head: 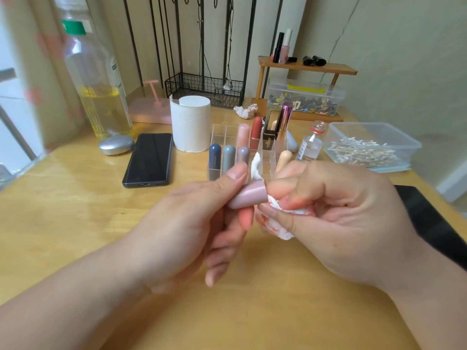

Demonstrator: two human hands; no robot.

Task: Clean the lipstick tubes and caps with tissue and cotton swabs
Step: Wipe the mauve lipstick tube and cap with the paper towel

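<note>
Our left hand (pixel 199 223) pinches a pink lipstick tube (pixel 249 196) between thumb and fingers, above the table (pixel 75 223). Our right hand (pixel 341 218) grips a red-stained tissue (pixel 278 227), touching the tube's end.

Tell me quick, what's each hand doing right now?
Left hand: grips the mauve-pink rounded lipstick cap.
Right hand: pinches the red-stained white tissue.

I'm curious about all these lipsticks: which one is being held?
The pale pink tube, gripped by the left hand, with the right hand pressing stained tissue to its end; those in the clear organiser sit untouched.
</note>
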